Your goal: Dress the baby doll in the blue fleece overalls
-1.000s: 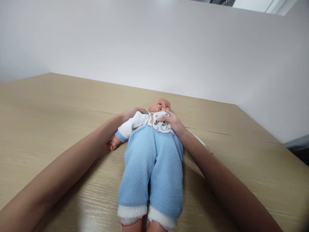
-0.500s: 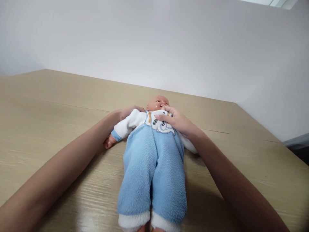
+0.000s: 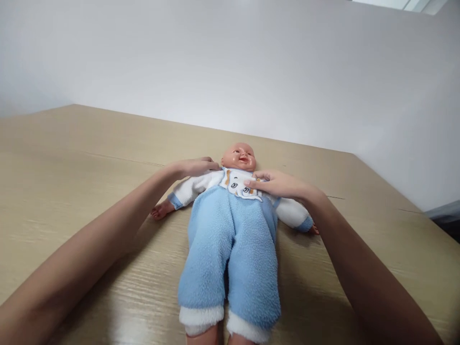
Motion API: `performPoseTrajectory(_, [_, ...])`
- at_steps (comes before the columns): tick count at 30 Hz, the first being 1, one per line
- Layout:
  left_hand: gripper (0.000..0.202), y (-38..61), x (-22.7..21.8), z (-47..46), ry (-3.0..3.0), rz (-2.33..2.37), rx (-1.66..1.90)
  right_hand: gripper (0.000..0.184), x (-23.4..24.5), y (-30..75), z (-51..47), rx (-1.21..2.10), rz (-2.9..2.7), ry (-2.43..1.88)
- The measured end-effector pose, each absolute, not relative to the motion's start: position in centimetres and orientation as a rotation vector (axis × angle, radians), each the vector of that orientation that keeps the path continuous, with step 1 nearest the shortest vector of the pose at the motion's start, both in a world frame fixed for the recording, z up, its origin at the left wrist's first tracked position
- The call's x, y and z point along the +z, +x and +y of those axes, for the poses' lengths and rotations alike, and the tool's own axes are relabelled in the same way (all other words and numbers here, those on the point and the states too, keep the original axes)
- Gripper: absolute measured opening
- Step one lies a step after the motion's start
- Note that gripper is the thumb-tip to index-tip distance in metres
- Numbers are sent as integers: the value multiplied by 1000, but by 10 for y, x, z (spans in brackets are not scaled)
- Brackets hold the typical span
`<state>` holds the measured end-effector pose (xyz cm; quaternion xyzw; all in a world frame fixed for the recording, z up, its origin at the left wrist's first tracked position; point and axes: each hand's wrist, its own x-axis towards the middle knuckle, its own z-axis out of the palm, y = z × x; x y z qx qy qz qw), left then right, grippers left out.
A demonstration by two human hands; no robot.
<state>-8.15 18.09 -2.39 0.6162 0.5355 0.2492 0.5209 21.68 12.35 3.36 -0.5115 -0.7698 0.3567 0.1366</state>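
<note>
A baby doll lies on its back on the table, head at the far end and legs toward me. It wears a fleece romper, light blue with white sleeves and cuffs, with an animal-face patch on the chest. My left hand rests at the doll's shoulder on the left, fingers stretched toward its neck. On the other side my right hand lies over the chest and shoulder, thumb on the patch and fingers apart from it near the collar. Some fingertips of both hands are hidden.
The wooden table spreads around the doll on all sides. Behind its far edge stands a plain pale wall. A dark object shows past the right edge.
My right hand has moved down and right from the doll's chin, so its mouth and far arm now show. My left hand lies flatter at the shoulder. The doll's head faces more upright.
</note>
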Motion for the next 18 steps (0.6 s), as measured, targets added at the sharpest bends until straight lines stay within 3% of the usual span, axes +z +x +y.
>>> performPoseTrajectory(5, [33, -80, -6, 164, 1741, 1480, 637, 46, 26, 218, 127, 1052, -2235, -1469])
performPoseTrajectory(10, [41, -81, -3, 158, 1872, 1308, 580, 44, 25, 218, 127, 1053, -2227, -1470])
performPoseTrajectory(18, [88, -110, 14, 152, 2080, 1239, 56, 52, 31, 215, 124, 991, -2324, -1591])
